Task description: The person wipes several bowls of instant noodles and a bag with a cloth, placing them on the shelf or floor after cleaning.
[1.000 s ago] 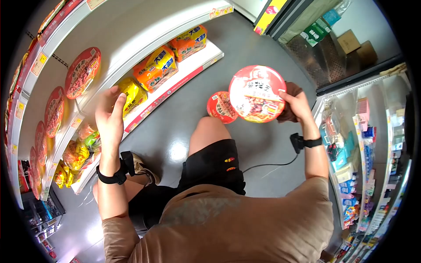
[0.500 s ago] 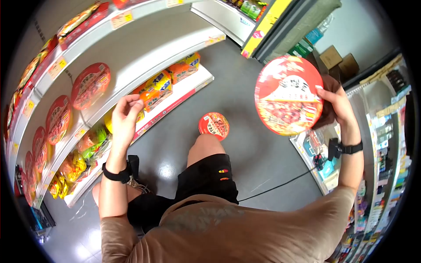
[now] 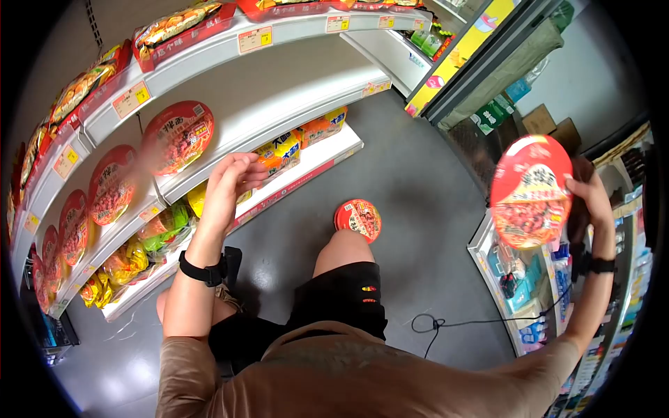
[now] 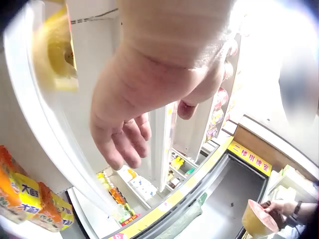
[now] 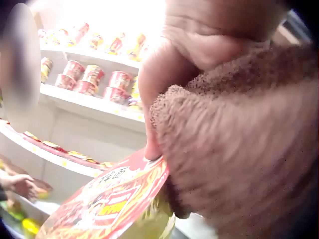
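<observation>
My right hand [image 3: 594, 198] grips a round instant noodle tub [image 3: 533, 191] at its right side, out to the right, with the red printed lid facing the head camera. A brown cloth [image 5: 239, 134] is bunched in the same hand, against the tub's side. Nothing is held in my left hand [image 3: 230, 184]; it hovers before the shelf with loosely bent fingers, and in the left wrist view they hang down apart from the goods. Another red-lidded noodle tub [image 3: 362, 219] stands on the floor just beyond my knee.
Several red-lidded tubs [image 3: 178, 138] line the left shelf. Orange noodle packs [image 3: 279, 155] and yellow bags [image 3: 125, 259] sit on the bottom shelf below. At the right is a shelf of small goods [image 3: 516, 279]. A black cable [image 3: 481, 322] runs over the floor toward my right wrist.
My right hand has carried the noodle tub and cloth farther right, away from the floor tub. The left hand has shifted right along the shelf, and the head view has turned.
</observation>
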The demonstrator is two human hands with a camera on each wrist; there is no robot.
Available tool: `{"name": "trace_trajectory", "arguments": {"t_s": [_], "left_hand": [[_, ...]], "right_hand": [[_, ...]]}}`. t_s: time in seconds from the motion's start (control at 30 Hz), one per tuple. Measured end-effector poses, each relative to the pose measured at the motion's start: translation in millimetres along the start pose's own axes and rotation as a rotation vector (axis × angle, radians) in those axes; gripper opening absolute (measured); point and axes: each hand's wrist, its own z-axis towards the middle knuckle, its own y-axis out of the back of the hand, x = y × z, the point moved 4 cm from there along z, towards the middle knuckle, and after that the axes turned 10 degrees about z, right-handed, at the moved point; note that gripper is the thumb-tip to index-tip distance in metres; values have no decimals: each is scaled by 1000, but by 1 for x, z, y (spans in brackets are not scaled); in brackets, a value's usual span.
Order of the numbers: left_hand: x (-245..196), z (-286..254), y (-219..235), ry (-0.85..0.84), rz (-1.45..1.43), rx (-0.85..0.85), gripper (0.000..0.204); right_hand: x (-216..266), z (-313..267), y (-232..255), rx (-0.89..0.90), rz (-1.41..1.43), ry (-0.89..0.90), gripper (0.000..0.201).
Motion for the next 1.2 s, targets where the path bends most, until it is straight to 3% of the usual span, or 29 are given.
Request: {"name": "trace_trajectory", "arguments": {"t_s": [0.13, 0.3, 0.37, 0.43, 0.47, 0.53, 0.57, 0.67, 0.77, 0.8, 0.83, 0.9, 0.97, 1.03, 1.1, 1.17, 1.2], "left_hand": [[-1, -16, -37, -82, -123, 172, 42], [1, -50, -63, -78, -467, 414, 88], [-15, -62, -62, -114, -603, 431, 108], [-21, -68, -48, -214, -711, 344, 112], [-21, -70, -38, -260, -627, 303, 114], [-21, -72, -21, -302, -643, 143, 97], [-27, -74, -17, -308, -648, 81, 88], [-38, -68, -7, -316, -739, 1, 72], [-29, -59, -2, -330, -749, -126, 68], [-23, -52, -3, -305, -722, -146, 65], [-20, -49, -4, -293, -759, -68, 59], [-15, -45, -13, -264, -759, -29, 55], [-8, -37, -25, -267, -716, -62, 52], [8, -33, -28, -221, -619, -152, 56], [10, -34, -33, -155, -689, -100, 56], [19, -31, -30, -158, -676, -96, 54], [17, -30, -31, -183, -647, -103, 54]], "right_hand": [[37, 37, -137, 353, -46, -3, 39], [49, 58, -254, 600, 113, -120, 33], [59, 53, -301, 674, 160, -116, 28], [67, 33, -344, 728, 325, -74, 23], [62, 31, -361, 794, 415, -103, 22], [48, 33, -396, 842, 541, -69, 21], [49, 26, -403, 868, 554, -12, 20], [28, 28, -432, 716, 681, 151, 24], [10, 42, -434, 432, 601, 399, 33], [9, 41, -431, 340, 710, 446, 36], [12, 31, -426, 319, 768, 379, 44], [0, 32, -414, 452, 314, 332, 53], [5, 2, -442, 260, 190, 800, 53], [-3, -34, -470, 434, -331, 1015, 45], [-2, -54, -482, 482, -61, 1256, 35], [1, -46, -484, 559, -43, 1305, 35], [-6, -32, -484, 587, -147, 1239, 35]]}}
